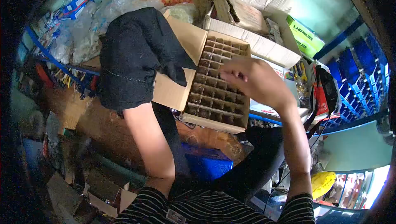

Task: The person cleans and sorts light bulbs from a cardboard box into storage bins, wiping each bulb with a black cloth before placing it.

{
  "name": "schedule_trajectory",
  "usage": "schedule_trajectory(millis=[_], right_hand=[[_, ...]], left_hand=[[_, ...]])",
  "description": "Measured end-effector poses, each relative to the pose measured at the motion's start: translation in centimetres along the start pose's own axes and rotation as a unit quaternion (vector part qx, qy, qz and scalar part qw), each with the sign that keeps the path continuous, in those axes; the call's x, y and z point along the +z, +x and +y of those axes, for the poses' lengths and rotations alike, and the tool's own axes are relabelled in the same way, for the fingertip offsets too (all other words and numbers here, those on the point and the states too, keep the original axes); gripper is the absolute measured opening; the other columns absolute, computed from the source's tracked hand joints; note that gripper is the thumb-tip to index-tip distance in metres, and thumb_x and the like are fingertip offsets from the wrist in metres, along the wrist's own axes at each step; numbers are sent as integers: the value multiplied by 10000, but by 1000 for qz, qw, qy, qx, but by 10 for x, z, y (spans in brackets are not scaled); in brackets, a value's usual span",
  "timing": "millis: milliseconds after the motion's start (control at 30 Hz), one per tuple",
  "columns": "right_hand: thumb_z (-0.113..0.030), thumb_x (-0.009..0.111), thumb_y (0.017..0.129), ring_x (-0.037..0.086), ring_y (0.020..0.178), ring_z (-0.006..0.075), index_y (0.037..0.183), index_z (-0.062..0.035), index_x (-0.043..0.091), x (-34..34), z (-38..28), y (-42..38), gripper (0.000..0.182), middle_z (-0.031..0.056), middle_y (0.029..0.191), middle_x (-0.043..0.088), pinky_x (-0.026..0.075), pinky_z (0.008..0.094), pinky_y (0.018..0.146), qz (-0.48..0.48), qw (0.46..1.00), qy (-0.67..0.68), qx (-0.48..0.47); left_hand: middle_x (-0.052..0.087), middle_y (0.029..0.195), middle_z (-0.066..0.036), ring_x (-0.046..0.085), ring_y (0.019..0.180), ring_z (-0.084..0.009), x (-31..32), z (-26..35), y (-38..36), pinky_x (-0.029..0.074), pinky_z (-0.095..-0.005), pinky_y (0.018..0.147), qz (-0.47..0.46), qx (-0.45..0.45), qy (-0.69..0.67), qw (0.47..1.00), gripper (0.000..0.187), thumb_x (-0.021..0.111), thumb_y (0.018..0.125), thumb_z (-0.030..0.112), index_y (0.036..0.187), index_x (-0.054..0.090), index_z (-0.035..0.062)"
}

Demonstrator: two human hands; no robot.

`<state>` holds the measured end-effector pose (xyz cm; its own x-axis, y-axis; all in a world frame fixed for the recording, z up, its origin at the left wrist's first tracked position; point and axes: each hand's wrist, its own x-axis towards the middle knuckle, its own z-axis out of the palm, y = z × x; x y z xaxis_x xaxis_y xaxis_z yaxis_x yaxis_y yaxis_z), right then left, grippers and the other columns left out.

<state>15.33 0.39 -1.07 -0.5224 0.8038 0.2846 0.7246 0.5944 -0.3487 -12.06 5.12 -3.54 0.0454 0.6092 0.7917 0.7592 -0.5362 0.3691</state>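
Observation:
A black cloth covers my left hand, so the fingers are hidden; only the forearm shows below it. Part of the cloth hangs over the open flaps of a cardboard box divided into many small compartments. Over the right side of this box is my right hand, with its fingers curled and slightly blurred. Whether anything sits between those fingers cannot be made out.
Behind the divided box stands a larger open carton with cardboard inside. A green lampholder box is beside it. Clear plastic bags lie at the upper left, blue bins at the right.

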Motion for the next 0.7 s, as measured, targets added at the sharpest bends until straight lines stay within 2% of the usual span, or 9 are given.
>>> schedule_trajectory(millis=[133,233,333,433,567,633,667,700], right_hand=[[-202,682,902,689,900,286,1066,-56,718,15,32,43,222,131,1013,710,541,370,797,28,998,-58,28],[-208,690,894,699,902,276,1024,-49,731,27,52,61,209,132,985,716,541,369,805,-3,999,-35,4],[-202,703,883,701,876,273,996,-41,740,31,51,65,201,133,962,718,542,366,807,-10,999,-8,39],[-183,719,871,701,869,224,1022,-31,737,30,48,65,216,129,940,724,538,342,802,-2,999,-7,43],[-171,720,884,689,852,166,1012,-22,740,9,37,55,197,112,931,735,531,307,776,81,990,90,79],[-197,718,891,692,828,168,1004,-22,740,-13,15,38,210,110,923,742,532,313,771,152,968,174,95],[-165,724,904,662,819,109,1000,11,733,-17,7,31,201,85,900,736,526,265,748,189,947,235,110],[-160,730,901,663,818,108,1000,12,732,-16,1,24,199,82,902,736,525,259,746,219,928,285,102]], left_hand=[[630,1042,-159,602,1001,-319,2,3,-3,471,-454,900,-4,2,-3,1000,232,624,792,125,1004,626,30],[630,1040,-159,602,998,-319,4,3,-3,472,-455,898,-8,4,-5,1000,230,624,792,126,1001,626,30],[630,1038,-159,603,995,-318,5,3,-2,473,-455,895,-10,4,-6,1000,227,623,792,126,999,626,31],[629,1036,-159,603,992,-318,8,5,-1,474,-456,893,-14,8,-8,1000,225,623,792,127,996,626,32],[629,1033,-158,604,989,-317,13,10,1,475,-457,890,-23,19,-7,1000,222,623,793,128,992,625,32],[629,1031,-158,605,987,-317,15,17,-1,475,-458,889,-38,29,-2,999,220,622,793,128,991,625,33],[629,1031,-158,605,986,-316,15,23,-4,476,-458,888,-46,35,-2,998,219,622,793,129,990,625,33],[628,1030,-158,605,985,-316,16,28,-6,476,-458,887,-56,44,-1,997,218,622,793,129,989,625,33]])
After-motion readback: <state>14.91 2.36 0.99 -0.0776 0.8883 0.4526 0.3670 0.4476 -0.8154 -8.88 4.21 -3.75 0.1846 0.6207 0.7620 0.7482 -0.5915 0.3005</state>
